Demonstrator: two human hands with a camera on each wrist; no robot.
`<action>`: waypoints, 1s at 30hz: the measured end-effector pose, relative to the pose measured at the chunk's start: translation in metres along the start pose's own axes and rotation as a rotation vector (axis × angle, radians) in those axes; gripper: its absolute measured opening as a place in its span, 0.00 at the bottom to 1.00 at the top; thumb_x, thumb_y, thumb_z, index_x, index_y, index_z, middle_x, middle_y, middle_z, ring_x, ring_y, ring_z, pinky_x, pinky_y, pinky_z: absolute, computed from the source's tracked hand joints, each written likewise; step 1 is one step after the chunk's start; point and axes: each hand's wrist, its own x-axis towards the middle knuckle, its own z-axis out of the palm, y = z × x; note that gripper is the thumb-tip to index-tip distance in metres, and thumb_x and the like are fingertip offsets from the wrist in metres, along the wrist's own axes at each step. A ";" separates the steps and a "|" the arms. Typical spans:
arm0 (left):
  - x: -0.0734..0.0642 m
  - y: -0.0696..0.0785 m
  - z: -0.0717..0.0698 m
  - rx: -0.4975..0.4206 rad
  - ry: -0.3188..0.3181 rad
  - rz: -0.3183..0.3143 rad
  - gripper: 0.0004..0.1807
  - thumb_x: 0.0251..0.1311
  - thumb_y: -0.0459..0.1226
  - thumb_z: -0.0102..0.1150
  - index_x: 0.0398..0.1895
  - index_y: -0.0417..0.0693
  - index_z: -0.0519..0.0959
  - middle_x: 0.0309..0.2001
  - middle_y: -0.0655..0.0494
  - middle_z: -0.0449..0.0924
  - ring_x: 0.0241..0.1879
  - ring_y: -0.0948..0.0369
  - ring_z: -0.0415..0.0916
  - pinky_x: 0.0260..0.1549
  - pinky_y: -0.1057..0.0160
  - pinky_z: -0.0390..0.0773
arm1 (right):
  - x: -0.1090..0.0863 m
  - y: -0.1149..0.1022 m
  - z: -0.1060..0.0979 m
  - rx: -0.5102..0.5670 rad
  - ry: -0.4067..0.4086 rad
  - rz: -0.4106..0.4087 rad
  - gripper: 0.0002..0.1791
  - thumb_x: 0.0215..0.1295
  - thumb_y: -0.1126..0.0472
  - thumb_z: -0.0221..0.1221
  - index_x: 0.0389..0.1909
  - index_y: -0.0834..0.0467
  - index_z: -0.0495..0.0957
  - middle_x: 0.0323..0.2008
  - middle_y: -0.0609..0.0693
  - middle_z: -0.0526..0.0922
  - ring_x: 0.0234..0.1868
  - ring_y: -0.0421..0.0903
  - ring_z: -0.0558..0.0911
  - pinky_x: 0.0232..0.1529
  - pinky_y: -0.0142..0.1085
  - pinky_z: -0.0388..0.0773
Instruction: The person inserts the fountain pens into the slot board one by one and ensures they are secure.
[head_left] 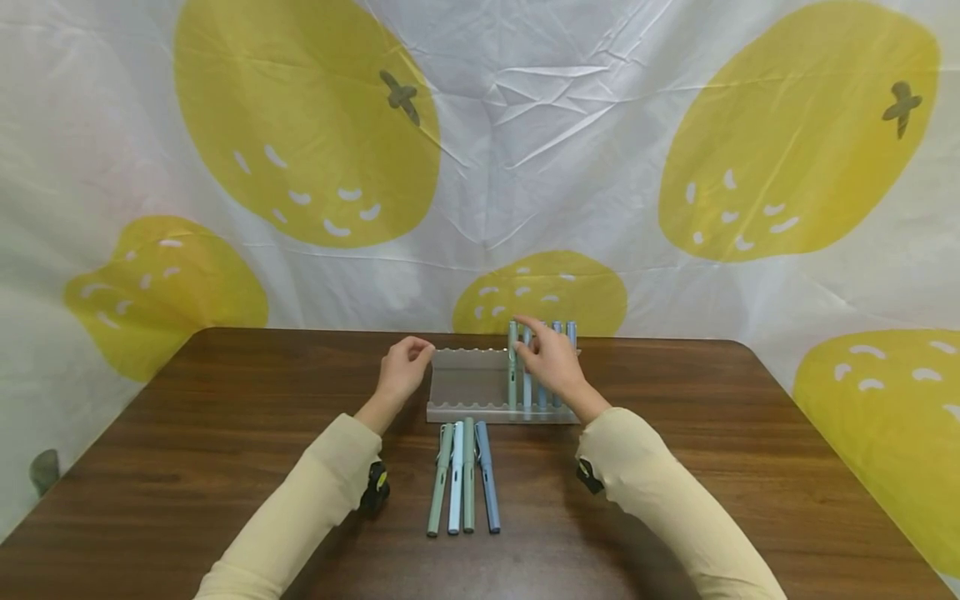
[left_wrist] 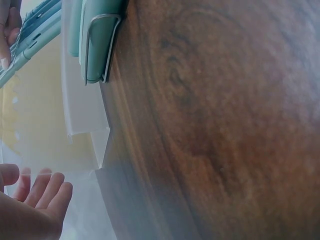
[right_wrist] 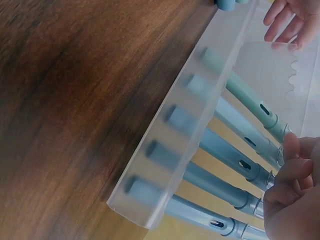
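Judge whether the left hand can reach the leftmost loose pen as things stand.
Probably yes: the left hand is close by at the rack, and the leftmost loose pen lies uncovered on the table.

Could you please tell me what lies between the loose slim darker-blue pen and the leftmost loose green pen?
A slim light-blue pen and another slim green pen, as the head view shows.
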 end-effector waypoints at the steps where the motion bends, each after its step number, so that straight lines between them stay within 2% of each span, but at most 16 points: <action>1: 0.000 0.000 0.000 0.000 0.000 0.001 0.12 0.61 0.37 0.50 0.39 0.35 0.75 0.41 0.42 0.76 0.43 0.50 0.72 0.42 0.54 0.71 | 0.000 0.000 0.000 0.005 0.001 -0.001 0.22 0.60 0.62 0.54 0.57 0.56 0.66 0.08 0.44 0.70 0.08 0.42 0.68 0.12 0.35 0.64; 8: 0.001 0.000 0.000 0.002 -0.007 0.002 0.12 0.61 0.37 0.49 0.39 0.36 0.74 0.42 0.41 0.76 0.45 0.49 0.71 0.42 0.53 0.70 | -0.003 0.000 -0.001 0.049 0.047 -0.037 0.23 0.60 0.62 0.54 0.58 0.56 0.65 0.09 0.43 0.70 0.08 0.42 0.67 0.12 0.35 0.63; 13: 0.001 0.000 -0.001 0.002 -0.002 0.002 0.12 0.61 0.37 0.50 0.38 0.36 0.75 0.41 0.42 0.76 0.44 0.50 0.72 0.42 0.54 0.70 | -0.011 -0.001 -0.001 0.083 0.099 -0.112 0.21 0.59 0.64 0.55 0.55 0.58 0.68 0.10 0.42 0.69 0.09 0.40 0.66 0.13 0.34 0.63; 16: 0.002 -0.001 0.000 0.007 0.004 0.008 0.11 0.60 0.37 0.50 0.38 0.36 0.75 0.40 0.42 0.77 0.43 0.50 0.72 0.42 0.54 0.70 | -0.019 -0.002 0.001 0.091 0.100 -0.154 0.19 0.58 0.65 0.56 0.52 0.60 0.70 0.10 0.40 0.69 0.09 0.38 0.66 0.13 0.33 0.63; 19: 0.003 -0.002 0.000 0.007 0.006 0.008 0.11 0.60 0.37 0.50 0.38 0.36 0.75 0.40 0.42 0.77 0.43 0.50 0.72 0.42 0.54 0.70 | -0.029 -0.004 0.003 0.105 0.063 -0.158 0.18 0.58 0.65 0.56 0.50 0.60 0.71 0.10 0.39 0.69 0.09 0.37 0.66 0.13 0.33 0.63; 25: 0.003 -0.002 0.000 0.002 0.002 0.004 0.12 0.60 0.37 0.50 0.38 0.36 0.75 0.41 0.42 0.77 0.44 0.50 0.72 0.42 0.54 0.70 | -0.047 -0.008 0.007 0.117 -0.052 -0.112 0.13 0.59 0.62 0.56 0.45 0.56 0.74 0.11 0.39 0.69 0.10 0.38 0.66 0.12 0.31 0.62; 30: 0.003 -0.002 0.000 0.003 0.003 0.004 0.12 0.60 0.37 0.50 0.38 0.36 0.75 0.41 0.42 0.77 0.44 0.50 0.72 0.42 0.54 0.70 | -0.058 -0.009 0.009 0.118 -0.122 -0.090 0.11 0.59 0.62 0.56 0.42 0.59 0.75 0.11 0.39 0.68 0.11 0.37 0.65 0.12 0.30 0.60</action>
